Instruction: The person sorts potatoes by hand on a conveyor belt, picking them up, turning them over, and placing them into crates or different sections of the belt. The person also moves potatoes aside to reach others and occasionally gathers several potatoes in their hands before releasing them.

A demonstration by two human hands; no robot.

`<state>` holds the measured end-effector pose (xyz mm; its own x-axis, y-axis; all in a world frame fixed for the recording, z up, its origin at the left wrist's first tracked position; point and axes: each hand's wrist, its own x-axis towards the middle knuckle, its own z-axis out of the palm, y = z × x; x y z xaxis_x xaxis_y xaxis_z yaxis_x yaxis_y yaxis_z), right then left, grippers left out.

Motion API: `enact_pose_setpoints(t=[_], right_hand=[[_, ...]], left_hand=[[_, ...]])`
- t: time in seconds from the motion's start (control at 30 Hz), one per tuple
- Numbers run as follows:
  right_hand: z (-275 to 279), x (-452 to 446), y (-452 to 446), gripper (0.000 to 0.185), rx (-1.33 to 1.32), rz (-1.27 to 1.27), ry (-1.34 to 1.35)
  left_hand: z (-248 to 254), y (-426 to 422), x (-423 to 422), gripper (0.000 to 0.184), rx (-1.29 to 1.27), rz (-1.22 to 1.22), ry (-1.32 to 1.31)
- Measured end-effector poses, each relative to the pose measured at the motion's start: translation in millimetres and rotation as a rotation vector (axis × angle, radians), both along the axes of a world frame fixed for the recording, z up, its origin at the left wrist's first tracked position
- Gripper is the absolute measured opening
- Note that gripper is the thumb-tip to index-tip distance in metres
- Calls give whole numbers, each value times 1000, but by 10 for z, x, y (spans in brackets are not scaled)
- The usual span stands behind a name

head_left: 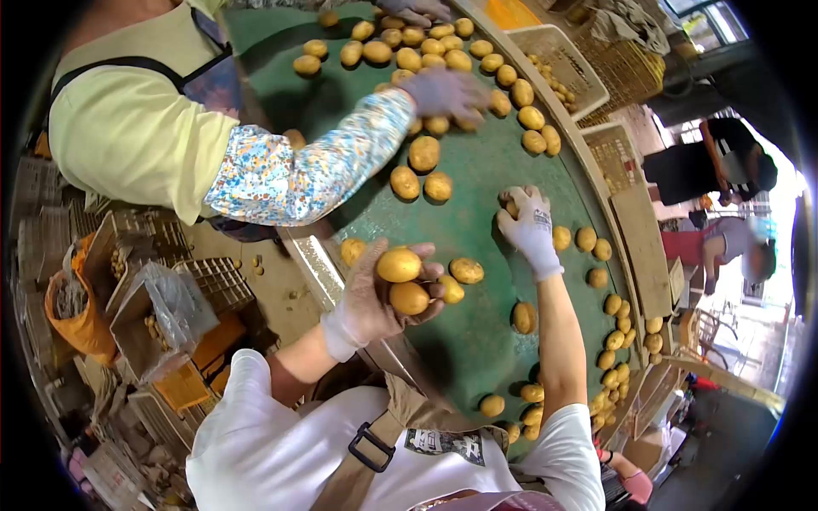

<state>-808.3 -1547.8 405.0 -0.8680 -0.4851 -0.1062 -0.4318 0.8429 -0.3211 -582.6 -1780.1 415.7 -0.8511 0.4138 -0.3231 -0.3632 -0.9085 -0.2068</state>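
My left hand (366, 294), in a soiled glove, is palm up with its fingers curled around two potatoes, an upper potato (399, 265) and a lower potato (409, 298). Close by its fingertips, another potato (466, 271) lies on the green sorting surface (477, 341). Reaching farther across, my right hand (530, 223) wears a white glove, and its fingers close on a potato (510, 207) that they partly cover. Just right of that wrist sits a potato (561, 238); a darker potato (524, 318) is left of the forearm.
A co-worker's gloved hand (443, 94), blurred, reaches over many potatoes at the far end; a patterned sleeve (315, 170) crosses at left. A wooden rim (596, 187) borders the surface on the right, with crates (562, 64) beyond. An orange sack (81, 315) stands at lower left.
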Motion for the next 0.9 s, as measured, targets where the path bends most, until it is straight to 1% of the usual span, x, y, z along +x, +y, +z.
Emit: enact_pose_setpoints(t=[0.03, 0.07, 0.1, 0.13, 0.17, 0.2, 0.23, 0.3, 0.33, 0.37, 0.43, 0.47, 0.5, 0.53, 0.57, 0.6, 0.63, 0.7, 0.73, 0.77, 0.83, 0.87, 0.9], right_hand=[[27, 88, 102, 32, -165, -112, -40], [60, 212, 218, 31, -333, -226, -74], [86, 340, 324, 29, -505, -338, -102], [94, 476, 445, 35, -735, -459, -256], [264, 641, 459, 39, -1027, -446, -425], [547, 875, 382, 42, -1322, -434, -593], [679, 1133, 353, 46, -1628, -424, -746], [601, 1385, 419, 51, -1827, -443, -865], [631, 1511, 418, 50, -1800, -474, -776], [661, 1643, 418, 49, -1768, -507, -689], [594, 1800, 343, 45, -1406, -329, -418], [761, 1832, 312, 42, -1260, -241, -508], [891, 1752, 408, 40, -918, -42, -303], [948, 1623, 453, 39, -846, -86, -199], [972, 1475, 506, 38, -778, -136, -111], [982, 1285, 584, 40, -736, -246, -95], [1082, 1161, 543, 42, -890, -505, -262], [1170, 1116, 459, 46, -939, -410, -297], [1083, 1152, 431, 49, -879, -308, -414], [1123, 1258, 298, 50, -869, -267, -546], [815, 1383, 187, 51, -732, -101, -444], [800, 1408, 128, 50, -783, -312, -598], [618, 1430, 178, 44, -1066, -452, -693]], left_hand=[[-71, -2, -3, 64, 100, 0, 53], [-42, 8, -4, 65, 148, -28, 13], [26, 53, -23, 66, 105, -46, -21], [160, 124, -60, 68, 62, -65, -53], [260, 219, -76, 69, 20, -86, -94], [302, 316, -83, 73, -103, -112, -41], [303, 412, -69, 73, -69, -139, -29], [293, 592, -152, 73, -8, -191, 23], [306, 670, -169, 71, -6, -213, 62], [296, 742, -165, 72, 61, -240, 86], [234, 762, -194, 74, 199, -249, 147], [237, 746, -220, 73, 257, -230, 98], [236, 751, -225, 72, 322, -215, 52], [223, 766, -220, 71, 400, -204, -5], [251, 743, -236, 68, 343, -233, -56], [287, 717, -249, 65, 286, -262, -106], [361, 704, -285, 66, 110, -253, -37], [303, 668, -330, 63, -12, -204, 20], [280, 618, -336, 65, -199, -176, 109], [268, 595, -343, 66, -383, -149, 200], [240, 573, -372, 71, -743, -110, 390], [219, 552, -359, 71, -707, -125, 403], [197, 530, -350, 70, -672, -141, 415]])
